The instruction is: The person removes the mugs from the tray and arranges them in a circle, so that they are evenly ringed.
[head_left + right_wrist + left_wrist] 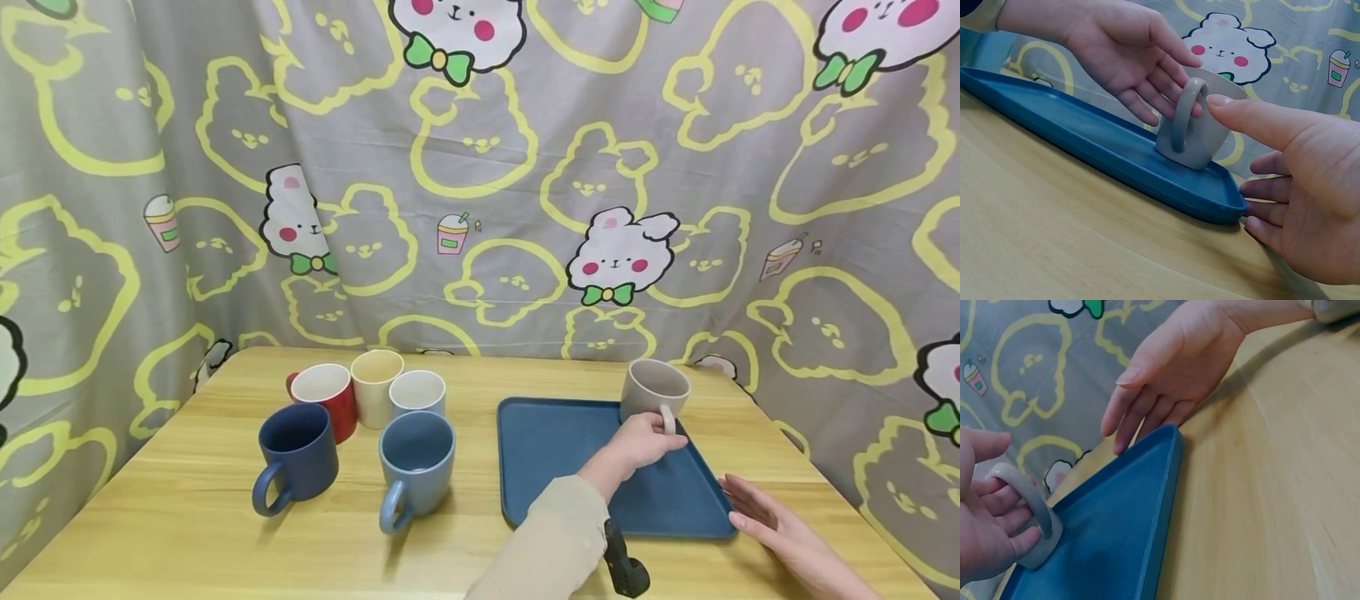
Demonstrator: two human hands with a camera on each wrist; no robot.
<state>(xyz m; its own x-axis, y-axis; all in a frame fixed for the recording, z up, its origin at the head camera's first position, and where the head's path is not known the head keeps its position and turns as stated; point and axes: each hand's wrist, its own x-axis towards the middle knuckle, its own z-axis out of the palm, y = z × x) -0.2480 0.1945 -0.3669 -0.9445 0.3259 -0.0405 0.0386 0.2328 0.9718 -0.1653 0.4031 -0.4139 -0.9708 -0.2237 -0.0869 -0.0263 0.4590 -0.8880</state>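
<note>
A grey mug stands upright at the far right corner of the blue rectangular tray, its handle turned toward the front. My left hand is at that handle, its fingers loosely extended beside and behind the loop. The left thumb stands apart from the handle in the left wrist view. At the tray's near right corner is my right hand, its fingers relaxed and slightly bent. Its fingertips are right at the tray's rim, with the thumb raised.
On the left of the wooden table stand a navy mug, a light blue mug, a red mug with white inside, a cream mug and a pale mug. A patterned curtain hangs behind the table.
</note>
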